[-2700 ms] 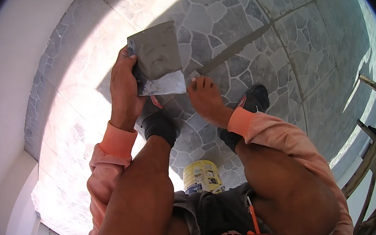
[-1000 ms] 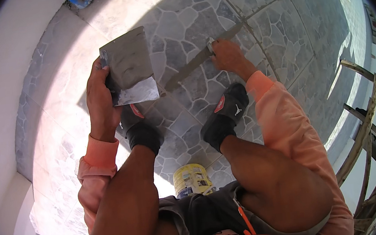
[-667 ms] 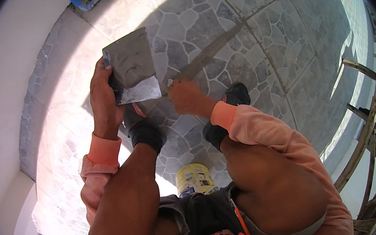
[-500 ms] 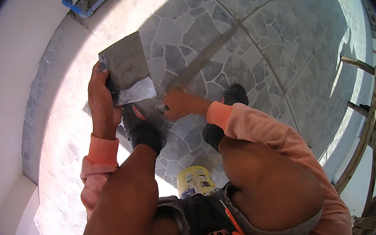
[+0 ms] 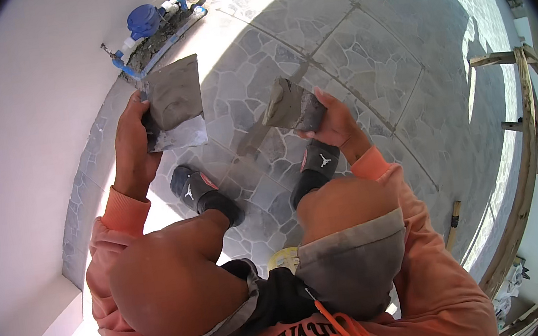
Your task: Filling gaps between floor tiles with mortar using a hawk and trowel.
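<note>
My left hand (image 5: pixel 134 139) grips the left edge of a flat rectangular metal plate (image 5: pixel 185 132), its fingers mostly hidden beneath. Wet grey mortar (image 5: pixel 174 93) coats the upper part of the plate, and the near end shows bare, smeared metal. Opposite it, my right hand (image 5: pixel 337 122) is closed around a dark, flat-bladed scraper (image 5: pixel 310 112). A lump of grey mortar (image 5: pixel 284 103) covers the scraper's left end. The scraper's handle is hidden by my palm. Both tools are held up above the tiled floor, apart from each other.
Stone-patterned tiles (image 5: pixel 243 70) with dark joints lie below. A blue water meter (image 5: pixel 144 21) and blue pipe (image 5: pixel 176 38) stand by the white wall (image 5: pixel 42 128). Between my legs is a yellow bucket (image 5: pixel 285 258). A brush (image 5: pixel 454 222) and wooden frame (image 5: pixel 519 184) are at right.
My right hand has moved up and right, turning so the mortar-laden scraper shows. My left hand still holds its plate, shifted slightly left. The head view has shifted, showing the water meter.
</note>
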Demonstrator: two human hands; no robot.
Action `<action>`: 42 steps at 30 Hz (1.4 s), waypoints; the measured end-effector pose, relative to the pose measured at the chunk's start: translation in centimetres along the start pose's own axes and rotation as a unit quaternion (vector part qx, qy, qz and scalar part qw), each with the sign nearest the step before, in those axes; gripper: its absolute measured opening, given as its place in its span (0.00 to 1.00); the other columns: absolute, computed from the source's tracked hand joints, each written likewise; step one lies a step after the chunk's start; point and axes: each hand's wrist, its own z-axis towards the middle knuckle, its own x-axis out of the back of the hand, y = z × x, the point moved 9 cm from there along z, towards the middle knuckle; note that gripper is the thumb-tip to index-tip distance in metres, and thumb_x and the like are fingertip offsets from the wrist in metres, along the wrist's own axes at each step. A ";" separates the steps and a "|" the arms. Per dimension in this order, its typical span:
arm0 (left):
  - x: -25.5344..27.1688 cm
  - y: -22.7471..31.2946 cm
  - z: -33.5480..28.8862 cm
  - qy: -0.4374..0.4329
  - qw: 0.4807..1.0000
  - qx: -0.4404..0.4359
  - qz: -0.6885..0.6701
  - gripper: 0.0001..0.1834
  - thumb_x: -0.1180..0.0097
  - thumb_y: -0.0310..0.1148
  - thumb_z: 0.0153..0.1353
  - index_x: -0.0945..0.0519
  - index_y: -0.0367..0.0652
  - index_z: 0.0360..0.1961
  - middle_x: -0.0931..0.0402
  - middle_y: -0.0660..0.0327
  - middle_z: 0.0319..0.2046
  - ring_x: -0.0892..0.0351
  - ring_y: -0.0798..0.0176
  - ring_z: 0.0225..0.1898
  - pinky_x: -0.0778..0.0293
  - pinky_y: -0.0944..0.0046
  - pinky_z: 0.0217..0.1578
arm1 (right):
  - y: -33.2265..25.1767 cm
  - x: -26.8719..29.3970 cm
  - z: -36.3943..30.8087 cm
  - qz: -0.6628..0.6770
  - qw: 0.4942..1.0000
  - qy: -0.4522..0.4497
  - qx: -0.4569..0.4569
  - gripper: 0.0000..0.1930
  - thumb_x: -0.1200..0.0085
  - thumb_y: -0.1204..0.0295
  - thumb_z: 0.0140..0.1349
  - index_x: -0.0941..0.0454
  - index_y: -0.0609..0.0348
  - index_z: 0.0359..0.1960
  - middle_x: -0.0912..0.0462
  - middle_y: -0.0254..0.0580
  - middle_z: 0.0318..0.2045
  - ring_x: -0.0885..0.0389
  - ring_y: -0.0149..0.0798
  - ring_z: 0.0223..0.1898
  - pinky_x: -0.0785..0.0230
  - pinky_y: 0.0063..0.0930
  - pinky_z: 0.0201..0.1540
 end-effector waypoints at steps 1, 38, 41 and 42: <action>-1.1 1.1 -0.6 -0.006 1.000 -0.010 0.005 0.25 0.64 0.31 0.72 0.36 0.37 0.68 0.25 0.54 0.56 0.20 0.59 0.52 0.23 0.58 0.56 | -0.7 -0.5 -1.2 0.044 0.999 -0.015 0.016 0.24 0.53 0.52 0.73 0.27 0.61 0.56 0.18 0.44 0.47 0.19 0.44 0.41 0.35 0.36 0.28; -31.3 3.6 -14.3 -0.319 0.919 -0.031 0.231 0.19 0.61 0.30 0.69 0.33 0.33 0.58 0.27 0.56 0.49 0.22 0.65 0.45 0.22 0.64 0.45 | -17.1 -23.6 -26.9 -0.890 0.326 0.104 0.301 0.25 0.35 0.72 0.59 0.23 0.56 0.60 0.24 0.53 0.55 0.26 0.55 0.58 0.31 0.45 0.61; -31.7 3.2 -14.4 -0.306 0.923 -0.031 0.230 0.15 0.59 0.26 0.65 0.28 0.33 0.51 0.25 0.55 0.44 0.23 0.62 0.42 0.22 0.63 0.43 | -16.8 -23.1 -26.6 -0.903 0.316 0.117 0.267 0.24 0.36 0.70 0.59 0.22 0.56 0.59 0.23 0.52 0.52 0.25 0.55 0.57 0.30 0.45 0.60; -31.8 3.1 -14.4 -0.308 0.922 -0.030 0.233 0.15 0.56 0.25 0.63 0.28 0.33 0.50 0.25 0.54 0.44 0.23 0.60 0.43 0.23 0.62 0.45 | -16.7 -23.2 -26.6 -0.906 0.312 0.106 0.268 0.24 0.36 0.70 0.59 0.21 0.56 0.59 0.22 0.52 0.51 0.24 0.54 0.57 0.30 0.44 0.59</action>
